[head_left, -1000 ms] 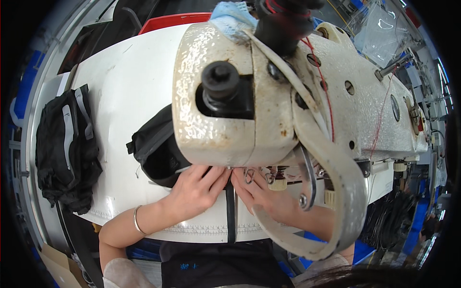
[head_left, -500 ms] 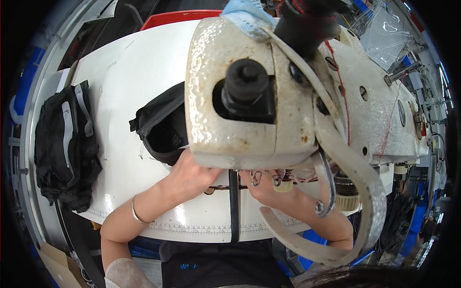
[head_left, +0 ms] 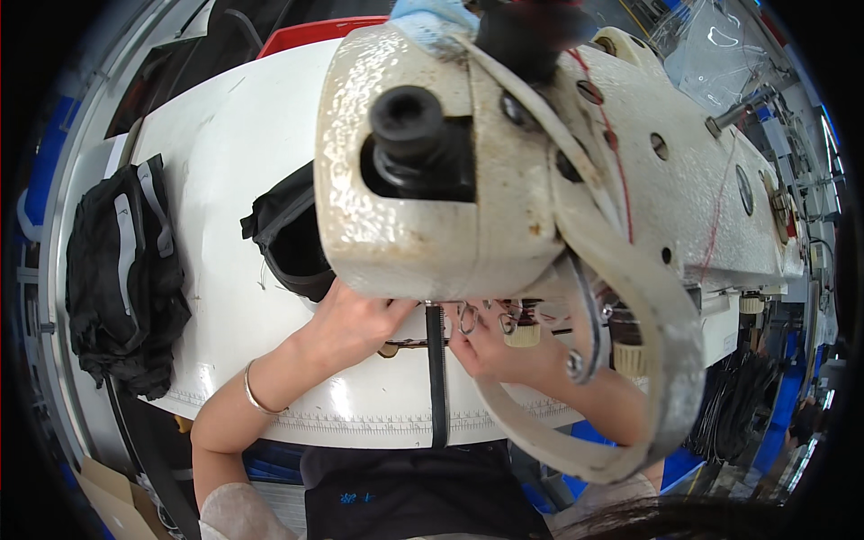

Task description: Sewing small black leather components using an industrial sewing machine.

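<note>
A white sewing machine head (head_left: 414, 243) fills the upper middle of the view. My left hand (head_left: 355, 328) is curled beneath its lower left edge, fingertips hidden at the needle area. My right hand (head_left: 499, 346) has bent fingers behind the metal loops and thread guides, so what it grips is unclear. A narrow black zipper strip (head_left: 436, 387) runs from between both hands toward me over the table's front edge. Just beyond my left hand, an open black fabric pouch (head_left: 286, 202) lies partly hidden by the machine head.
A crumpled black bag (head_left: 99, 279) with pale pulls lies on the left of the white table (head_left: 207, 135). A red bin (head_left: 301, 34) stands behind it. A cardboard box (head_left: 108, 490) is at lower left, and black strips (head_left: 729, 405) hang at right.
Since a second ago my left hand has moved forward, away from me, and the pouch has shifted with its opening more visible. My right hand has drawn slightly into a more bent shape.
</note>
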`<state>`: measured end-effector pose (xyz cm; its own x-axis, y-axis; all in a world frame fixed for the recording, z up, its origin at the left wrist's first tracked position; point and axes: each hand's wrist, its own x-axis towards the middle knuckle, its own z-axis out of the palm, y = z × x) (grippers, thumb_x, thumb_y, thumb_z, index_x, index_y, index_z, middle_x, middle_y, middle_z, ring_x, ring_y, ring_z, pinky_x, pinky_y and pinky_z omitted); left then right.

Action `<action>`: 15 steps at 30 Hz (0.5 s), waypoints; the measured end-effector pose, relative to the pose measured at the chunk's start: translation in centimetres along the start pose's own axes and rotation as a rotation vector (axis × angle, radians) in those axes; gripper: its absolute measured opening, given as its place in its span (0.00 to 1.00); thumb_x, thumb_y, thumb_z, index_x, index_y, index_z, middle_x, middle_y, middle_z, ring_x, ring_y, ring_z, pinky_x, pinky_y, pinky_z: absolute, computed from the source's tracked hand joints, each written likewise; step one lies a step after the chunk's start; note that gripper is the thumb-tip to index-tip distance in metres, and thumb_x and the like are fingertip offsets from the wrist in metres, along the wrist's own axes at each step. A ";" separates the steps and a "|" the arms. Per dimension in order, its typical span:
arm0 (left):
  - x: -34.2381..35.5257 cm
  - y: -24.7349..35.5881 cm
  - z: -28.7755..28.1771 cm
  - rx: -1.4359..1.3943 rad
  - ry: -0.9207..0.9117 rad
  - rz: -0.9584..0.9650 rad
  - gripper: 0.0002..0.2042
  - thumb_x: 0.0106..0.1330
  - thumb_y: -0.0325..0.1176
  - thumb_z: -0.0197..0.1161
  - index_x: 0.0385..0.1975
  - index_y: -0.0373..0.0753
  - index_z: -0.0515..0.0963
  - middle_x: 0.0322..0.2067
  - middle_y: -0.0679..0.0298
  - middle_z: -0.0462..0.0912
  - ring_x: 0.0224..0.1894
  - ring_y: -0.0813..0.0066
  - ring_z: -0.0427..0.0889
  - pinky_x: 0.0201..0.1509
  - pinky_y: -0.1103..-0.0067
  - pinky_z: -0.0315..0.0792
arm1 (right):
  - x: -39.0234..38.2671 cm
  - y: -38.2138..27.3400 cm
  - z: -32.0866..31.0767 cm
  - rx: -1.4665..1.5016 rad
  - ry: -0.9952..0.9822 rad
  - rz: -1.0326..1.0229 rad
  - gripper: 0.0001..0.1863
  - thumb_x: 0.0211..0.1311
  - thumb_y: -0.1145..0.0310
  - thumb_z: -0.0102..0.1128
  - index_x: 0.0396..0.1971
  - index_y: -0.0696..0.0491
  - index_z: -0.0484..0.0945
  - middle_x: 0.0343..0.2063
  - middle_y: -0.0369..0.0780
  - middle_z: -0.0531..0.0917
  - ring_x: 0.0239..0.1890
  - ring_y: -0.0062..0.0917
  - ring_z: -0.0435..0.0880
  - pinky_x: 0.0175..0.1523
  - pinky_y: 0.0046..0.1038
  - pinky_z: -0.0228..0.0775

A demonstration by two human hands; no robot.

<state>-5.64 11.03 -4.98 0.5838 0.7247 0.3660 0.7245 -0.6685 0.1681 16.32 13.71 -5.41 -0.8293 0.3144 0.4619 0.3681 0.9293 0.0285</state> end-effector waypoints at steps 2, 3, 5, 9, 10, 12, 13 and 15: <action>0.2 0.4 0.2 0.041 0.018 0.009 0.15 0.41 0.24 0.60 0.33 0.32 0.78 0.33 0.56 0.76 0.40 0.58 0.77 0.43 0.64 0.73 | -5.2 -0.5 3.2 0.662 -0.117 0.424 0.13 0.55 0.73 0.53 0.41 0.57 0.77 0.32 0.31 0.78 0.29 0.17 0.75 0.38 0.20 0.71; 0.4 0.6 0.1 0.040 0.020 0.013 0.15 0.41 0.24 0.60 0.33 0.32 0.78 0.33 0.56 0.76 0.40 0.58 0.77 0.43 0.64 0.73 | -4.8 0.0 2.3 0.659 -0.116 0.426 0.13 0.55 0.73 0.53 0.41 0.57 0.77 0.32 0.31 0.78 0.29 0.17 0.75 0.38 0.20 0.71; 0.7 1.0 -0.4 0.007 0.002 -0.041 0.13 0.40 0.25 0.61 0.30 0.32 0.77 0.32 0.57 0.76 0.38 0.59 0.76 0.41 0.65 0.72 | -3.6 1.0 0.5 0.022 -0.124 0.124 0.17 0.55 0.70 0.55 0.46 0.57 0.76 0.33 0.33 0.77 0.34 0.16 0.74 0.42 0.24 0.70; 0.8 2.2 -1.5 -0.031 0.022 -0.154 0.14 0.44 0.26 0.63 0.33 0.34 0.75 0.34 0.59 0.75 0.42 0.60 0.73 0.48 0.66 0.67 | -0.5 0.3 -1.2 -0.062 0.009 0.188 0.14 0.26 0.69 0.59 0.23 0.52 0.79 0.27 0.35 0.74 0.35 0.26 0.73 0.29 0.28 0.66; 0.8 2.6 -2.0 -0.070 0.021 -0.187 0.13 0.47 0.26 0.63 0.34 0.33 0.73 0.37 0.58 0.74 0.44 0.60 0.72 0.53 0.65 0.65 | -0.6 0.6 -0.6 -0.038 -0.012 0.173 0.15 0.31 0.70 0.59 0.27 0.55 0.80 0.31 0.37 0.76 0.37 0.28 0.74 0.34 0.29 0.70; 0.5 2.7 -3.1 -0.017 0.033 -0.171 0.13 0.47 0.26 0.63 0.33 0.33 0.73 0.37 0.57 0.74 0.44 0.60 0.72 0.54 0.65 0.65 | -0.8 0.9 -0.9 -0.027 0.006 0.012 0.15 0.34 0.70 0.59 0.29 0.57 0.80 0.33 0.39 0.77 0.39 0.29 0.75 0.37 0.29 0.71; 0.2 2.8 -3.6 0.034 0.038 -0.163 0.12 0.47 0.26 0.62 0.32 0.33 0.73 0.38 0.57 0.73 0.44 0.59 0.71 0.55 0.64 0.65 | -0.7 0.8 -1.1 -0.006 0.020 -0.150 0.16 0.37 0.71 0.59 0.31 0.59 0.81 0.35 0.40 0.78 0.41 0.31 0.76 0.41 0.29 0.72; 0.0 3.0 -3.5 0.091 0.001 -0.149 0.11 0.47 0.26 0.60 0.31 0.33 0.72 0.36 0.57 0.73 0.42 0.60 0.72 0.54 0.64 0.67 | -0.2 0.5 -1.5 -0.070 -0.002 -0.211 0.18 0.42 0.71 0.58 0.36 0.62 0.80 0.38 0.42 0.79 0.45 0.32 0.76 0.45 0.27 0.73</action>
<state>-4.73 8.46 -1.27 0.4673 0.8144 0.3440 0.8333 -0.5358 0.1365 17.34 13.84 -4.16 -0.8921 0.1147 0.4371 0.2145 0.9589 0.1860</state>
